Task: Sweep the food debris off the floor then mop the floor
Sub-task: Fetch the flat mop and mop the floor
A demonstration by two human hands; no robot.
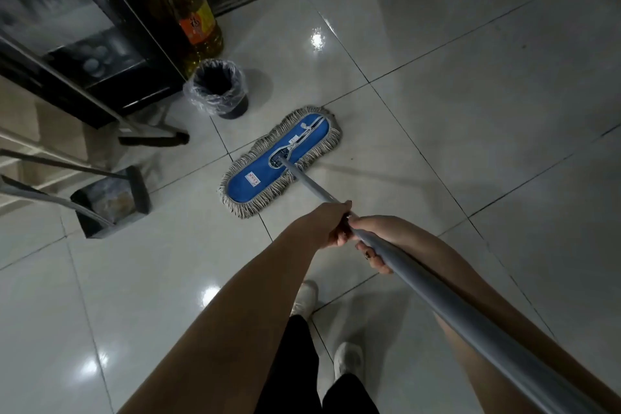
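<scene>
A flat mop with a blue pad and grey fringe, the mop head (268,168), lies flat on the glossy white tiled floor (453,104) ahead of me. Its grey mop handle (437,292) runs diagonally back to the lower right. My left hand (331,223) is wrapped around the handle further down toward the head. Just behind it, my right hand (373,242) grips the same handle from the other side. Both forearms reach in from the bottom of the view.
A small bin (218,87) lined with clear plastic stands left of the mop head. A dustpan (107,208) and a broom (151,138) rest at the left beside a dark glass cabinet (84,27). A large oil bottle (195,20) stands behind the bin. My white shoes (347,360) are below.
</scene>
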